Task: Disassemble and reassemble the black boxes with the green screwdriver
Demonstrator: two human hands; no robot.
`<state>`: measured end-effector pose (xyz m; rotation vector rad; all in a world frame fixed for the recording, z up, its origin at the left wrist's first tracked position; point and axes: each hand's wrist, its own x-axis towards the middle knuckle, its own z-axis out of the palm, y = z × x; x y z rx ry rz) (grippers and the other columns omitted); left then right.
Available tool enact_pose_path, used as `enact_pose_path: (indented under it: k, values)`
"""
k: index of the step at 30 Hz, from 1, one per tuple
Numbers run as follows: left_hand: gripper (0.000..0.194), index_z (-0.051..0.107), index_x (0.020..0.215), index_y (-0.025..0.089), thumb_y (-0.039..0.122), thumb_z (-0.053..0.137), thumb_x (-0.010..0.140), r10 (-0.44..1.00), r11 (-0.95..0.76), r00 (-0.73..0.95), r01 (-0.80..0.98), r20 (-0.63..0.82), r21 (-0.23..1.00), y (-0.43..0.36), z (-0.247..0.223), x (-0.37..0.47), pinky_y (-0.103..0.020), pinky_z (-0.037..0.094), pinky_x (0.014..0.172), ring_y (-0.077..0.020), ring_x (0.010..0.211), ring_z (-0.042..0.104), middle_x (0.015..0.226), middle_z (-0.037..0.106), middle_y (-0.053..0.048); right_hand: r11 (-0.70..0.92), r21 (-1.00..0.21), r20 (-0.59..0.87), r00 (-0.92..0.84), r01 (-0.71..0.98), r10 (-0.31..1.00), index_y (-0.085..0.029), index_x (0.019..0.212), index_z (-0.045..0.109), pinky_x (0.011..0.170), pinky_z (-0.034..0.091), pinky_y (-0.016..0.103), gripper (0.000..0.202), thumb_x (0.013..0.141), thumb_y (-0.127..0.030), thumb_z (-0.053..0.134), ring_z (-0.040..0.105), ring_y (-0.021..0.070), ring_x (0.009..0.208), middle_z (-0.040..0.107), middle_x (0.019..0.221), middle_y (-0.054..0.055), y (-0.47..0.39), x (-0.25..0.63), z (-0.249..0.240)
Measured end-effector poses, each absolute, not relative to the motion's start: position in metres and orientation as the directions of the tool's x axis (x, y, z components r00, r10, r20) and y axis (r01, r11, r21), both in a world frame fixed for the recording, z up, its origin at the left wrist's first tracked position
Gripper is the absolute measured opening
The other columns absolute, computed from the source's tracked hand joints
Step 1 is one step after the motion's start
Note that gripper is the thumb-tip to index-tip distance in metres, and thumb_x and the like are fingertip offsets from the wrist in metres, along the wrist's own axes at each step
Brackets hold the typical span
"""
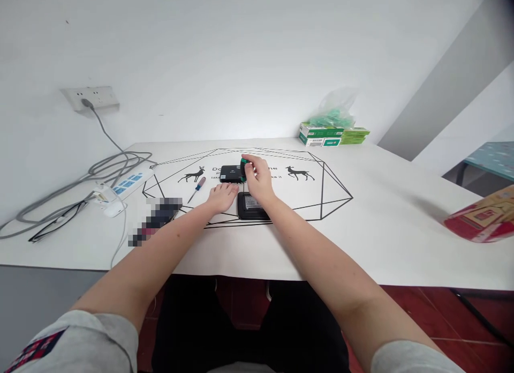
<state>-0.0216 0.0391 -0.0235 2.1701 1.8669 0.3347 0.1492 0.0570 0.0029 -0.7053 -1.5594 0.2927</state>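
Note:
My right hand (259, 177) is closed around the green-and-black handle of a screwdriver (243, 169). The tool stands upright, its thin shaft pointing down at the upper left part of a black rectangular device (252, 207) with a pale label. Whether the tip touches a screw is too small to tell. My left hand (223, 198) rests on the mat just left of that device, fingers extended and lying low. A second black device (231, 173) with a small sticker lies beyond my left hand. Farther left is a blue-handled screwdriver (197, 188).
A power strip (128, 185) and coiled grey cable (100, 169) lie at the left, near a pixelated dark object (156, 220). Green boxes (321, 133) with a plastic bag stand by the wall. A red package (482, 217) sits at the right edge.

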Motion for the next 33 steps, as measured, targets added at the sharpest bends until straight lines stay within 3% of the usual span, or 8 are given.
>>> enact_pose_path:
  k: [5,9,11,14,19,23,28,33]
  values:
    - [0.071,0.073,0.126,0.029,0.048,0.005,0.117,0.994,-0.097,0.072,0.934,0.087,0.343,0.041,-0.017,-0.015,-0.059,0.041,0.119,-0.0356,0.141,0.056,0.142,0.067,-0.012,0.755,-0.592,0.796,0.056,0.282,0.603,-0.025,0.118,0.072,0.100,0.057,0.050,0.026,0.095,-0.037,0.068,0.066,0.0262,0.101,0.072,0.109,0.009,0.056,0.149,0.007]
    - [0.062,0.073,0.124,0.028,0.052,0.016,0.118,0.990,-0.106,0.069,0.936,0.119,0.337,0.042,-0.016,-0.010,-0.059,0.042,0.116,-0.0379,0.139,0.056,0.137,0.068,-0.014,0.728,-0.657,0.750,0.066,0.196,0.658,-0.026,0.113,0.065,0.097,0.059,0.046,0.025,0.091,-0.035,0.073,0.069,0.0249,0.105,0.073,0.124,0.011,0.054,0.147,0.011]
    - [0.061,0.074,0.121,0.027,0.052,0.018,0.118,0.989,-0.107,0.065,0.933,0.130,0.343,0.041,-0.016,-0.008,-0.059,0.042,0.116,-0.0378,0.138,0.057,0.135,0.069,-0.013,0.694,-0.708,0.704,0.054,0.132,0.709,-0.027,0.112,0.059,0.094,0.060,0.045,0.029,0.090,-0.037,0.075,0.072,0.0219,0.097,0.073,0.135,0.011,0.053,0.146,0.011]
    - [0.059,0.075,0.117,0.027,0.052,0.022,0.117,0.988,-0.115,0.067,0.923,0.140,0.368,0.042,-0.015,-0.009,-0.058,0.043,0.115,-0.0375,0.136,0.059,0.131,0.071,-0.013,0.663,-0.735,0.675,0.062,0.145,0.735,-0.028,0.111,0.056,0.094,0.060,0.045,0.036,0.089,-0.046,0.078,0.072,0.0205,0.091,0.077,0.133,0.010,0.052,0.146,0.011]
    - [0.065,0.077,0.109,0.025,0.046,0.016,0.117,0.984,-0.135,0.069,0.891,0.165,0.434,0.047,-0.013,-0.015,-0.047,0.050,0.110,-0.0311,0.127,0.066,0.125,0.073,-0.012,0.681,-0.682,0.723,0.102,0.265,0.684,-0.027,0.115,0.064,0.094,0.058,0.045,0.038,0.102,-0.062,0.063,0.073,0.0235,0.094,0.081,0.119,0.008,0.048,0.150,0.012]
    - [0.060,0.077,0.104,0.024,0.043,0.021,0.117,0.981,-0.149,0.076,0.888,0.180,0.435,0.049,-0.013,-0.017,-0.041,0.052,0.107,-0.0287,0.121,0.068,0.119,0.074,-0.011,0.701,-0.635,0.755,0.070,0.325,0.651,-0.026,0.117,0.067,0.099,0.054,0.049,0.039,0.107,-0.061,0.053,0.072,0.0258,0.096,0.080,0.115,0.009,0.046,0.152,0.011]
    - [0.047,0.077,0.101,0.022,0.044,0.038,0.113,0.980,-0.140,0.077,0.922,0.183,0.360,0.043,-0.015,-0.013,-0.048,0.053,0.106,-0.0345,0.123,0.066,0.120,0.071,-0.015,0.725,-0.564,0.806,0.076,0.395,0.586,-0.027,0.123,0.067,0.102,0.050,0.054,0.033,0.107,-0.052,0.053,0.066,0.0290,0.104,0.078,0.119,0.010,0.043,0.153,0.002]
    - [0.052,0.080,0.106,0.021,0.046,0.035,0.114,0.979,-0.152,0.106,0.948,0.175,0.279,0.032,-0.015,-0.007,-0.056,0.052,0.106,-0.0410,0.128,0.063,0.123,0.070,-0.018,0.740,-0.499,0.837,0.031,0.451,0.546,-0.028,0.127,0.068,0.103,0.051,0.054,0.028,0.107,-0.040,0.054,0.064,0.0289,0.103,0.073,0.110,0.010,0.045,0.154,0.000]
